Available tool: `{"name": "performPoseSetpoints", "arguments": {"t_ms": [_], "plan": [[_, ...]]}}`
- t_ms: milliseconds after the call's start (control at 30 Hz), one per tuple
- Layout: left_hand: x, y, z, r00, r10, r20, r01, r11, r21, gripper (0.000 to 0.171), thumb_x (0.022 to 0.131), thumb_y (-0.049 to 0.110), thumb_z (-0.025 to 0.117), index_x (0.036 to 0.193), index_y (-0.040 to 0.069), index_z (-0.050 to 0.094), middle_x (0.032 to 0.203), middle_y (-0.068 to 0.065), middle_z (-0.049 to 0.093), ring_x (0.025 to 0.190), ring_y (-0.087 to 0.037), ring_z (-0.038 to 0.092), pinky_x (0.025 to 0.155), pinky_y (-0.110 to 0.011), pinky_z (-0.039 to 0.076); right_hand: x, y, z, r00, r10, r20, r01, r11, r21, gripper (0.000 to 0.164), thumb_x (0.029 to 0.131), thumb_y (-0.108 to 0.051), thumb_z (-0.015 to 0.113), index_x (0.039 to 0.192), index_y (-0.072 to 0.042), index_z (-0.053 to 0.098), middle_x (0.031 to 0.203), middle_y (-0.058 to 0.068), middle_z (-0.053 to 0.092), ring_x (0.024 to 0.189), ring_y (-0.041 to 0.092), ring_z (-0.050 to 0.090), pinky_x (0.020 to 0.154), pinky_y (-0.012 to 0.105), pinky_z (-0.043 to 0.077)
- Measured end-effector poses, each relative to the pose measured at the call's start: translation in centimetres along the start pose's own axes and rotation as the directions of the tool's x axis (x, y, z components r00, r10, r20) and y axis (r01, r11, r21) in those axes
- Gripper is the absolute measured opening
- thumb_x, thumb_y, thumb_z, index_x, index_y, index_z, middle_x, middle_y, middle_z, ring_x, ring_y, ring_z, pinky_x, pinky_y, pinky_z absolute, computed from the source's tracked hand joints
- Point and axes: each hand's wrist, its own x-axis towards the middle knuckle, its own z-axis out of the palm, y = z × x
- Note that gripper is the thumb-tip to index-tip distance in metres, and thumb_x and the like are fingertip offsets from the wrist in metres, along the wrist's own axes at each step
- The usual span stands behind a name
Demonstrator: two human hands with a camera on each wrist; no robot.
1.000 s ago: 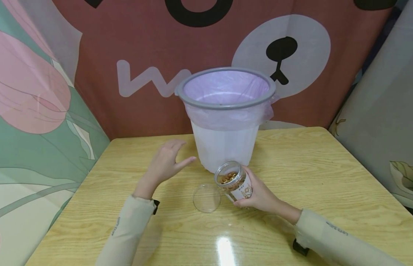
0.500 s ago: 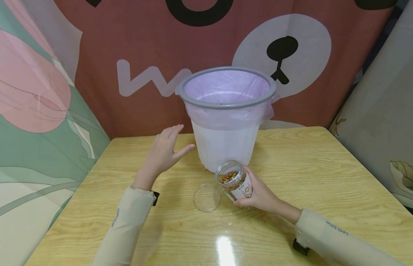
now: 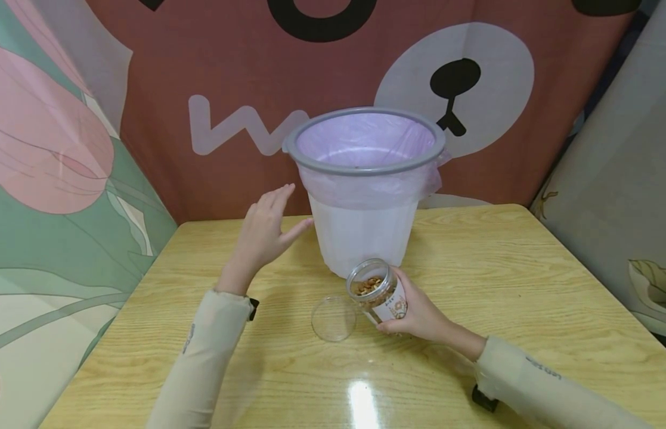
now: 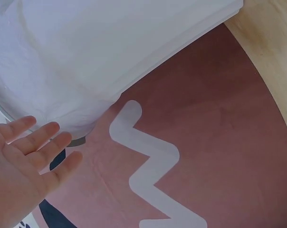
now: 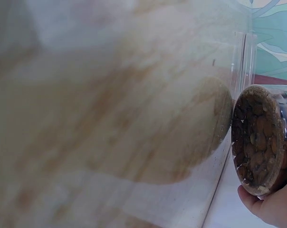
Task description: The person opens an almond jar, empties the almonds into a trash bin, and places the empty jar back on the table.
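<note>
The jar (image 3: 385, 300) of brown nuts (image 3: 369, 287) is just below the centre of the frame, uncapped and tilted, its mouth toward the upper left. Its clear wall looks stiff and smooth, so probably a little slippery; the nuts should give it modest weight and slide if tipped further. The labelled side below the rim seems the surest hold, and the right hand's (image 3: 415, 313) fingers are wrapped around it there, forearm entering from lower right. Left of centre, the left hand (image 3: 263, 232) holds nothing, fingers extended, thumb apart and close to the bin (image 3: 362, 235); I cannot tell whether it touches. The thin lid (image 3: 334, 320) lies on the desk (image 3: 472, 268), lower centre.
</note>
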Motion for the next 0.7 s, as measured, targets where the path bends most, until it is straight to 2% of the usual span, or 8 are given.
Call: {"name": "performPoseSetpoints", "arguments": {"t_ms": [233,433,700], "plan": [[0.8,0.0,-0.3,1.0,-0.027,-0.013,0.027,1.0,0.001,0.064,0.084,0.037,0.061,0.13,-0.003,0.042,0.127,-0.019,0.046,0.115,-0.033,0.043,0.086,-0.05,0.037,-0.3,-3.0,-0.2,1.0,0.008,-0.003,-0.008,1.0,0.001,0.101,0.059,-0.003,0.081,0.139,-0.007,0.02,0.116,0.011,0.049,0.087,0.022,0.052,0.07,0.037,0.046],[1.3,-0.3,-0.4,0.998,-0.044,-0.034,0.043,0.999,-0.023,0.063,0.084,0.035,0.061,0.13,-0.003,0.041,0.127,-0.019,0.046,0.114,-0.034,0.043,0.088,-0.05,0.036,-0.3,-3.7,-0.3,1.0,0.02,0.001,-0.02,1.0,-0.016,0.101,0.059,-0.002,0.081,0.139,-0.005,0.02,0.116,0.012,0.049,0.087,0.021,0.052,0.069,0.035,0.047],[2.2,-0.4,-0.6,0.999,-0.044,-0.022,0.044,0.999,-0.018,0.067,0.084,0.039,0.059,0.133,-0.001,0.039,0.131,-0.018,0.043,0.119,-0.033,0.04,0.094,-0.046,0.032,-0.3,-2.9,-0.2,1.0,0.013,-0.005,-0.013,1.0,-0.004,0.101,0.058,-0.003,0.081,0.139,-0.006,0.021,0.116,0.012,0.048,0.086,0.022,0.052,0.069,0.035,0.047]]}}
